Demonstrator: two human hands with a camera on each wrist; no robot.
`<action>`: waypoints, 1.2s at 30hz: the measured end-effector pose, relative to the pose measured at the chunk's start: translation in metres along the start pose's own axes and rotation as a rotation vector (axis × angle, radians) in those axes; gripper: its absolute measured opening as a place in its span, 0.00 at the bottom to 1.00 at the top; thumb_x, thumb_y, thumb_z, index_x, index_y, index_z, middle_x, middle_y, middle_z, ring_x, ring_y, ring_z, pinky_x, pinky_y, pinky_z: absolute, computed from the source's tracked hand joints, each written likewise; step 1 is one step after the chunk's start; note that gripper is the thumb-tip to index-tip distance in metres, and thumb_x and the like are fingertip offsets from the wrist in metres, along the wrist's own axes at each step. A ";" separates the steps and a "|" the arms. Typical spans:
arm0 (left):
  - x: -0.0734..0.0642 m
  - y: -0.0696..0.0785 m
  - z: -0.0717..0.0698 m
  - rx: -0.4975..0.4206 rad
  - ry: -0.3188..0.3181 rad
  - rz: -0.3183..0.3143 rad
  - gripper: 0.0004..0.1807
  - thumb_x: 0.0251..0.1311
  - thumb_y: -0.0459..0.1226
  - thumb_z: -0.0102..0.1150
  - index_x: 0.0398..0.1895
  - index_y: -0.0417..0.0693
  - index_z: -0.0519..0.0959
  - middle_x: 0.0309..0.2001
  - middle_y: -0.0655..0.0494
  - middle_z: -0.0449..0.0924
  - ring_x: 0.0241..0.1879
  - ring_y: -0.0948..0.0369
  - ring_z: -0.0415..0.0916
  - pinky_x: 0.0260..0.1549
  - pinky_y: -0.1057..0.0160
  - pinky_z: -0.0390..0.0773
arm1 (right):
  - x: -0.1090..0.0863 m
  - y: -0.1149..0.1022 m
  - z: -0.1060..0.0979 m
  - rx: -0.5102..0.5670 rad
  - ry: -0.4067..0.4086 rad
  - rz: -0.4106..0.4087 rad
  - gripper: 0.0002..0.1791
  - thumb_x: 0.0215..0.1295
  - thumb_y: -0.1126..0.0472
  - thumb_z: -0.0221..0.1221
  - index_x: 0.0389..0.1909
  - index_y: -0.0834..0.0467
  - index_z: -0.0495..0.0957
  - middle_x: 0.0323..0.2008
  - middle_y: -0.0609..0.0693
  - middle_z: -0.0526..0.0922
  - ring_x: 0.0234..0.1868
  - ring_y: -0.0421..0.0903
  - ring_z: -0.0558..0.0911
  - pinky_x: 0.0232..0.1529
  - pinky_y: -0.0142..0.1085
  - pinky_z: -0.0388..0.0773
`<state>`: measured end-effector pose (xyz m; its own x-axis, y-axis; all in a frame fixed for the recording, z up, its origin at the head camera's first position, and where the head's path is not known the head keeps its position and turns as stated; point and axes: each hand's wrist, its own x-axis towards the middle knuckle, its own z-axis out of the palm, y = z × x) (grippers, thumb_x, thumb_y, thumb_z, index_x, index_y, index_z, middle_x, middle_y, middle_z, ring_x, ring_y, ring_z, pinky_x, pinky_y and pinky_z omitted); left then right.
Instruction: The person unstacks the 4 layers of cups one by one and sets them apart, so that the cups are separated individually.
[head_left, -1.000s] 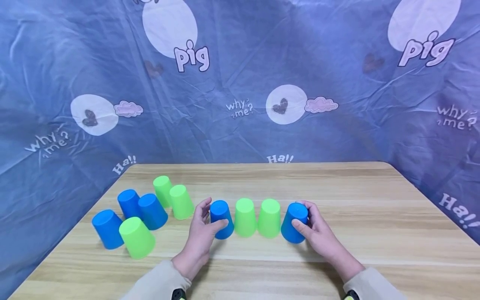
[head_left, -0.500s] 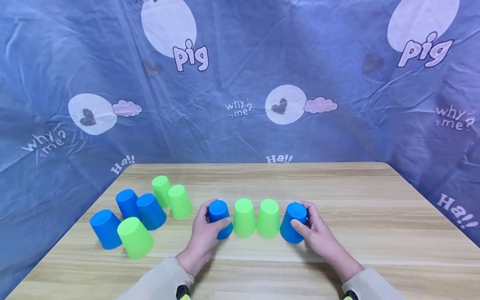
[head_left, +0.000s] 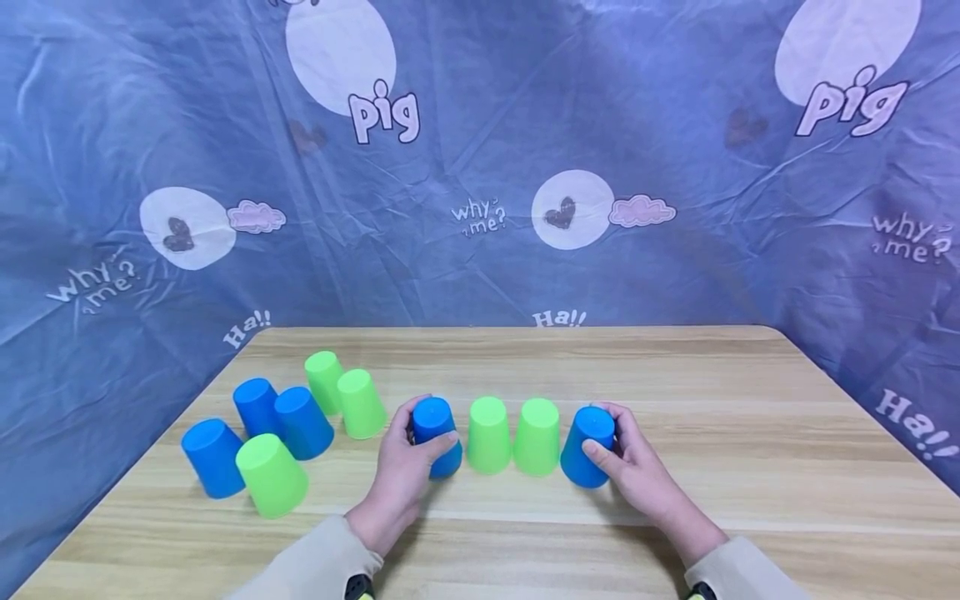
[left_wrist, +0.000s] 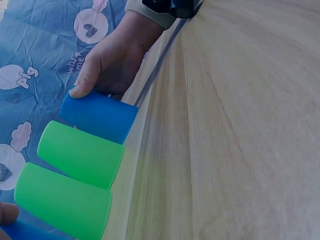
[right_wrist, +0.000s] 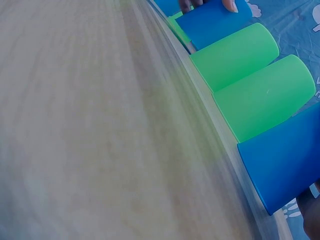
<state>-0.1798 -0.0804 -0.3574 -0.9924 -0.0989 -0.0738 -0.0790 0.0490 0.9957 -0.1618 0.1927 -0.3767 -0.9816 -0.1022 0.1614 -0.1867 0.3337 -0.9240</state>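
Four upside-down cups stand in a row on the wooden table [head_left: 675, 367]: blue [head_left: 433, 418], green [head_left: 488, 433], green [head_left: 537, 435], blue [head_left: 587, 454]. My left hand [head_left: 427, 437] grips the left blue cup, thumb in front and fingers behind. My right hand [head_left: 603, 433] grips the right blue cup the same way. The left wrist view shows the right hand's fingers [left_wrist: 115, 60] round its blue cup [left_wrist: 97, 115]. In the right wrist view the near blue cup [right_wrist: 285, 160] and the far blue cup [right_wrist: 215, 20] flank the two green ones.
A loose cluster of upside-down cups stands at the table's left: blue [head_left: 213, 457], green [head_left: 272, 473], blue [head_left: 257, 406], blue [head_left: 303, 421], green [head_left: 325, 379], green [head_left: 361, 402]. A blue printed cloth [head_left: 480, 167] hangs behind and beside the table.
My left hand's fingers have curled closer round the left blue cup, which has shifted slightly left, away from the green cup. The right hand and its cup have stayed put.
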 end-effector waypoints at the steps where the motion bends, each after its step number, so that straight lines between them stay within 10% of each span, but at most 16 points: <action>1: 0.000 0.001 -0.001 0.004 -0.001 0.003 0.32 0.53 0.30 0.61 0.62 0.50 0.64 0.62 0.43 0.64 0.63 0.43 0.58 0.60 0.37 0.56 | 0.000 0.000 0.000 0.000 0.001 0.000 0.27 0.68 0.59 0.51 0.62 0.63 0.52 0.62 0.65 0.61 0.65 0.66 0.58 0.60 0.64 0.56; 36: 0.005 -0.005 -0.057 0.087 0.215 0.093 0.32 0.59 0.29 0.53 0.64 0.37 0.51 0.65 0.39 0.55 0.65 0.44 0.54 0.63 0.40 0.54 | 0.001 0.000 0.000 0.020 -0.009 0.019 0.28 0.68 0.59 0.51 0.62 0.63 0.51 0.62 0.65 0.60 0.66 0.67 0.57 0.60 0.65 0.55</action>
<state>-0.1785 -0.1382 -0.3599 -0.9536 -0.2984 0.0404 -0.0056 0.1518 0.9884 -0.1629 0.1927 -0.3767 -0.9846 -0.1044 0.1405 -0.1668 0.3167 -0.9337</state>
